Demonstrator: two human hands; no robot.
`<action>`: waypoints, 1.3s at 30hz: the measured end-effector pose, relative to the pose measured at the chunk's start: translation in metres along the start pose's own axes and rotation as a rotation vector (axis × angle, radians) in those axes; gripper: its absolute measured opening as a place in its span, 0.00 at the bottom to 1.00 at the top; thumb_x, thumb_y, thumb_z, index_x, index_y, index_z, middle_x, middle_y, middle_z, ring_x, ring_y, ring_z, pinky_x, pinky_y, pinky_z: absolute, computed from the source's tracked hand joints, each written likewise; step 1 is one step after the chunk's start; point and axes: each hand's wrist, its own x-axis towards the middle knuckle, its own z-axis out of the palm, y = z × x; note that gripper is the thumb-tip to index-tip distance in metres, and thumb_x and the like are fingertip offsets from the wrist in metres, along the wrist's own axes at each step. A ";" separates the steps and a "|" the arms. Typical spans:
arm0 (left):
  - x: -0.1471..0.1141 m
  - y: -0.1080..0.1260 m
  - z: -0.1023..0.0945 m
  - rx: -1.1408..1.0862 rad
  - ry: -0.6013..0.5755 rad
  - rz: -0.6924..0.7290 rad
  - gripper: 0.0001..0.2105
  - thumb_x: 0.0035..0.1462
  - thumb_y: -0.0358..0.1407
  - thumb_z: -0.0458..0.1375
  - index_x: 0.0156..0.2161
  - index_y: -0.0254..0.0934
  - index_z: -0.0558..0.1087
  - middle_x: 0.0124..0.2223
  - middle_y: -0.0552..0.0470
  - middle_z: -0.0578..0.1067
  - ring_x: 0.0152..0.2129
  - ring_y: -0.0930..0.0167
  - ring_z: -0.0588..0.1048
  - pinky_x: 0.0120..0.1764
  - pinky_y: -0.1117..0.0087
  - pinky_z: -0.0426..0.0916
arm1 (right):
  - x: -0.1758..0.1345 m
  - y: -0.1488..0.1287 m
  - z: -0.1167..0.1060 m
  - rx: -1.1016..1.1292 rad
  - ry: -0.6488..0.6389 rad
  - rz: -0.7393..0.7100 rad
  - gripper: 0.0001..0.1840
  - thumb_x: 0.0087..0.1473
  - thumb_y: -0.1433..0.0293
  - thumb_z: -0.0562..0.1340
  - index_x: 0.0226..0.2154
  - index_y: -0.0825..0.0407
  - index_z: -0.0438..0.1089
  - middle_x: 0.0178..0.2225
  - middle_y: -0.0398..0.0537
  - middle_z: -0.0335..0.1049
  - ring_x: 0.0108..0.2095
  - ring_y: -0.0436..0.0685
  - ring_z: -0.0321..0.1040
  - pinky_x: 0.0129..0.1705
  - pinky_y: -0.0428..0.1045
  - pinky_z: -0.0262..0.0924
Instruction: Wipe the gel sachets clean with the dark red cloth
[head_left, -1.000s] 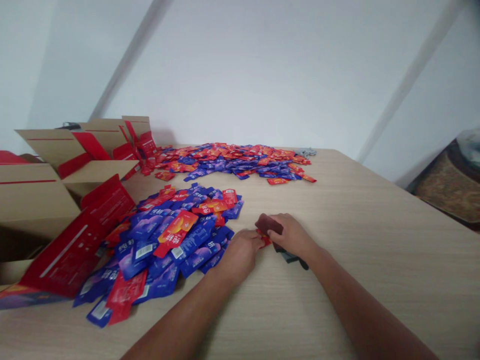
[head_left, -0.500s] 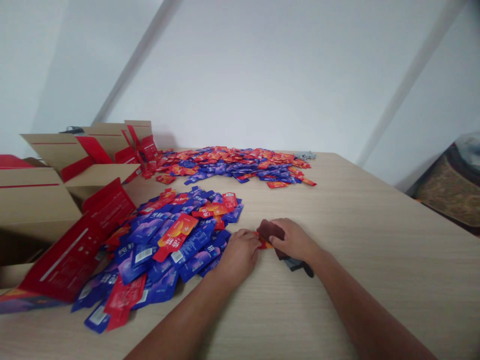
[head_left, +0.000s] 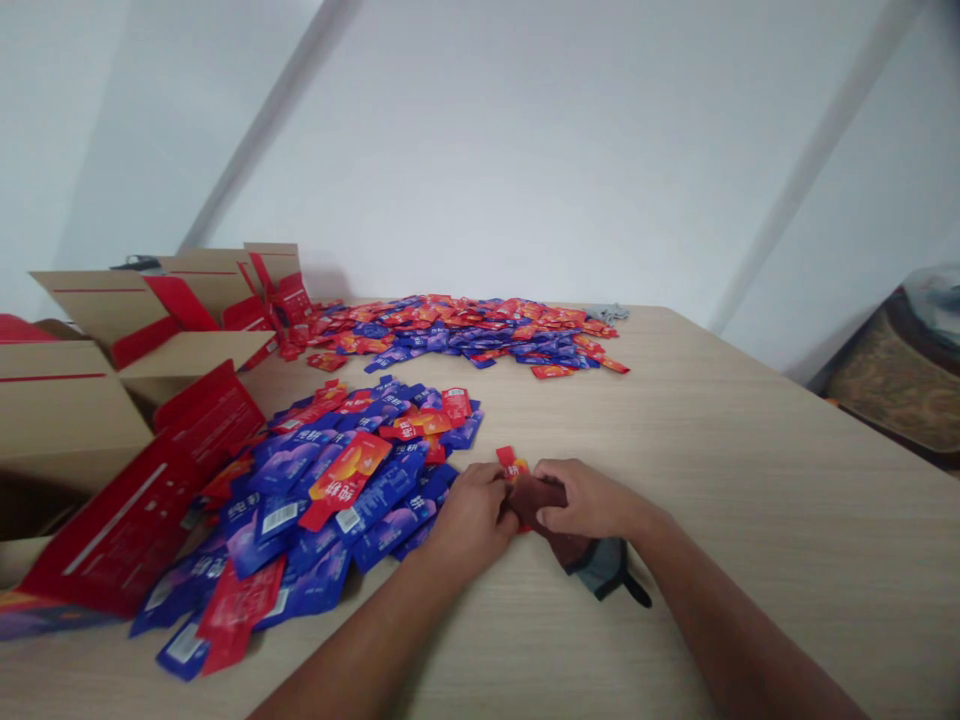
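Observation:
A red-orange sachet lies on the table between my hands, partly covered by a brown and grey cloth with black edging and a black loop. With fingers curled, my left hand grips the sachet's left side; its fingertips meet the cloth and are partly hidden. My right hand is closed around the bunched brown part of the cloth, pressing it over the sachet. The grey end with the loop hangs out below my right palm. Left of my left hand is a heap of blue and red sachets.
Open cardboard boxes with red flaps stand along the left side. A second, wider pile of red and blue sachets spreads at the back, with a small grey item at its right end. A patterned piece is beyond the table's right edge.
The cloth has shifted down and unfolded, so more of its grey end and loop shows. More of the sachet's top appears above my fingers. Both hands moved slightly towards me.

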 end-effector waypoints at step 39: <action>-0.003 0.014 0.009 -0.122 -0.006 -0.119 0.05 0.54 0.31 0.65 0.38 0.40 0.78 0.45 0.46 0.77 0.47 0.61 0.75 0.52 0.59 0.71 | 0.011 0.010 0.012 -0.049 0.321 -0.138 0.19 0.54 0.73 0.67 0.49 0.48 0.76 0.44 0.48 0.74 0.45 0.59 0.70 0.49 0.52 0.62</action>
